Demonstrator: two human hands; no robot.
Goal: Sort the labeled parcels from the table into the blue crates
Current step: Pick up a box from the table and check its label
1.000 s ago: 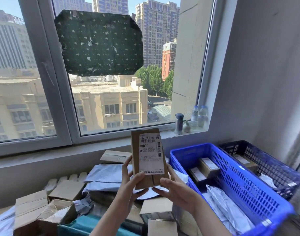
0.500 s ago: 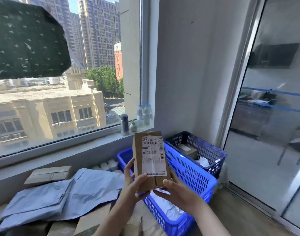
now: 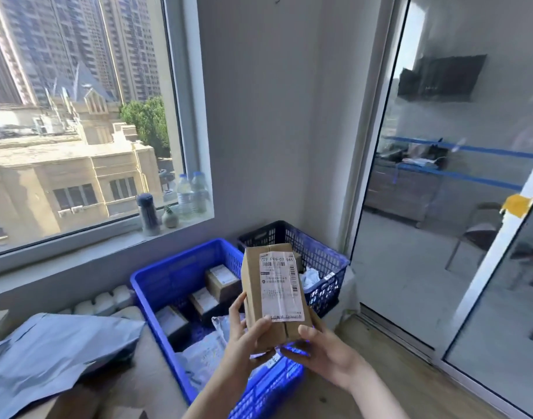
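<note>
**Parcel held above the crates, bin not yet chosen**

Your left hand (image 3: pixel 245 343) cups the lower left edge of the tall brown cardboard parcel with a white shipping label (image 3: pixel 275 293), thumb pressed on its front. Your right hand (image 3: pixel 322 353) supports the bottom right corner, fingers curled beneath. It hangs upright over the bright blue plastic crate (image 3: pixel 171 276), near the dark blue mesh crate (image 3: pixel 322 252). Misreading the label could send it into the wrong one; the low grip could let it tip.

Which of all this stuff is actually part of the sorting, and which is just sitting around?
Part of the job:
box held in both hands, left and right
bright blue crate with parcels inside
dark blue crate behind it
grey mailers on the table

Just lying about:
water bottles, flask and small vase on the sill
chair beyond the glass
</note>
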